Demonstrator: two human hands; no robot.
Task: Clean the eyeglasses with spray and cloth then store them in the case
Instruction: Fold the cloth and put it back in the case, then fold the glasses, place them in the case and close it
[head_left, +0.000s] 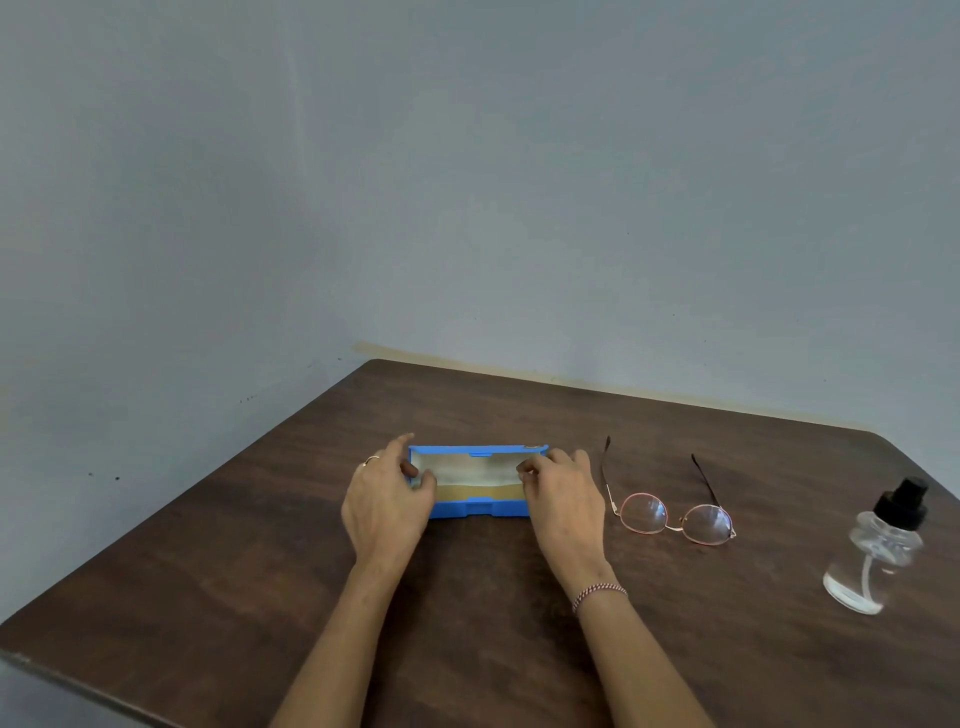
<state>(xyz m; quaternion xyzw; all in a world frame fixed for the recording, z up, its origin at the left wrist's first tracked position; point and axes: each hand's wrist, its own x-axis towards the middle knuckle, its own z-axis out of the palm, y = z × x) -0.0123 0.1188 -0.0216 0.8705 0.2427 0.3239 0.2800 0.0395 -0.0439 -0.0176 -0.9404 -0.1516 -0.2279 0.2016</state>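
Bare tabletop on the left and along the near edge; a row of things crosses the middle and right.

On the dark brown wooden table (260, 545) the open blue rectangular case (478, 506) sits mid-table, the left hand (387, 499) gripping its left end and the right hand (563, 496) its right end, so both forearms bar the near approach. Just right of the right hand lie the round pink-rimmed eyeglasses (644, 513), temples spread toward the grey wall (467, 208). The clear spray bottle with a black pump top (878, 551) stands upright near the right edge, apart from the eyeglasses. A bare strip runs between case and wall.
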